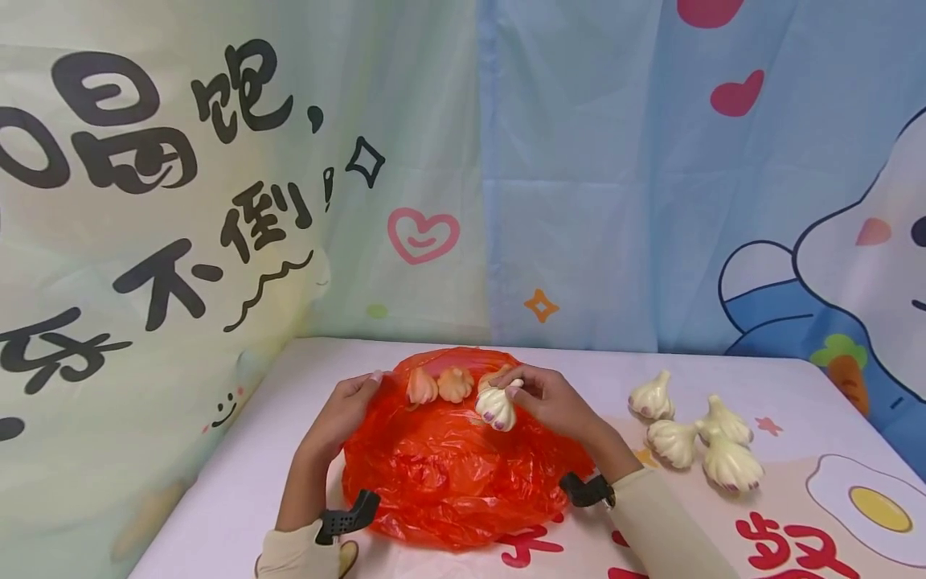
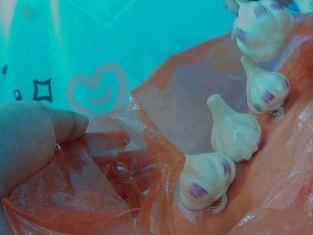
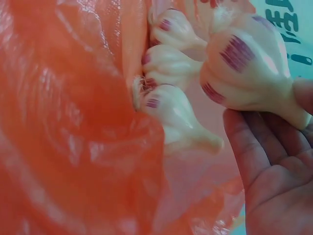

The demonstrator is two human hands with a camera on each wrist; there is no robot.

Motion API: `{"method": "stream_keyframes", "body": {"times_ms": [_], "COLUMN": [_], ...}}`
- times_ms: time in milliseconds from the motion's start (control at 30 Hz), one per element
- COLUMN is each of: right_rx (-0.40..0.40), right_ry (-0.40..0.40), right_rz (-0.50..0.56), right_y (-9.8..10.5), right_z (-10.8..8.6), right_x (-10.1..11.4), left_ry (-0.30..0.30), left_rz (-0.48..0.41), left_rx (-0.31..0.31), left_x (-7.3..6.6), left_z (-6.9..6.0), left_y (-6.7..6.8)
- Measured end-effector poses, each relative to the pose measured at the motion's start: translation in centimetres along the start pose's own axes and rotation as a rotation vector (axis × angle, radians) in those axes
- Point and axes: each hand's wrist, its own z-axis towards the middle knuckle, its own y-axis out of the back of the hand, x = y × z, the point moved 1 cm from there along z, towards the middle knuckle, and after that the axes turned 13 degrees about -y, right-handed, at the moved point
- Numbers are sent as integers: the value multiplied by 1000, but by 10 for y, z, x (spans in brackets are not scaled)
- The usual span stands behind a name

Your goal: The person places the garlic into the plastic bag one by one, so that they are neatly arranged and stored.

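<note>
A crinkled red plastic bag (image 1: 456,482) lies on the table with its mouth spread. My left hand (image 1: 343,414) pinches the left edge of the bag's mouth; the bunched film shows under the fingers in the left wrist view. Between the thumb and fingers of my right hand (image 1: 557,402), a white garlic bulb (image 1: 496,408) with purple patches is held by its stem, above the bag's opening. Three more garlic bulbs (image 2: 235,129) rest in a row inside the bag, below the held one. Their stems point toward the far side.
Several garlic bulbs (image 1: 671,443) sit close together on the table to the right of the bag. The table (image 1: 253,450) has a printed cover with a fried egg (image 1: 832,498) and red characters. A printed curtain (image 1: 571,201) hangs behind it.
</note>
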Motion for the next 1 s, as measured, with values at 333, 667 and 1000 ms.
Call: {"method": "stream_keyframes", "body": {"times_ms": [333,667,1000], "right_rx": [11,71,92], "right_ry": [-33,-49,-56], "right_rz": [-97,-104,-97], "right_y": [-24,-41,-53], "right_z": [20,29,33], "right_x": [-6,-2,6], "left_ry": [5,-2,6], "left_rz": [0,3,9], "left_rx": [-13,-18,-11], "left_x": [0,0,1], "left_z": [-5,-3,0], "left_y": [0,-1,-1]}}
